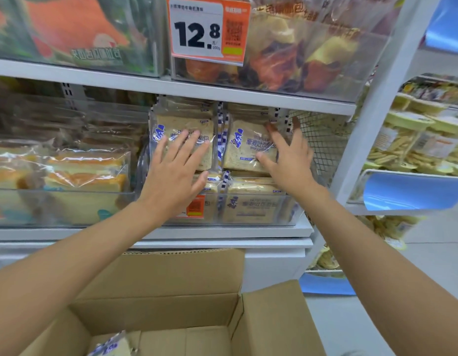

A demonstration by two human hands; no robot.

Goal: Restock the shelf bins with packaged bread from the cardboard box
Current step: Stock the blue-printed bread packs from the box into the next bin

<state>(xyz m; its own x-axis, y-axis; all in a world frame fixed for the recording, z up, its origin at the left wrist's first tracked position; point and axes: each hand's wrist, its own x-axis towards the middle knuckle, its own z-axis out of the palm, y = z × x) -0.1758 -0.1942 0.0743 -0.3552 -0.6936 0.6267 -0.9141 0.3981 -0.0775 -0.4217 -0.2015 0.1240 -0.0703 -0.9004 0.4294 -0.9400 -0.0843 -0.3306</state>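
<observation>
A clear shelf bin on the middle shelf holds stacked bread packs with blue print. My left hand lies flat with straight fingers on the upper left bread pack. My right hand presses with spread fingers on the upper right bread pack. More packs lie beneath them in the bin. The open cardboard box stands below the shelf, and one bread pack shows at its bottom near the frame's lower edge.
A bin of orange-and-yellow cake slices sits to the left. Above, bins of other bread carry a 12.8 price tag. A wire mesh panel closes the shelf's right end. Snack tubs fill the neighbouring rack on the right.
</observation>
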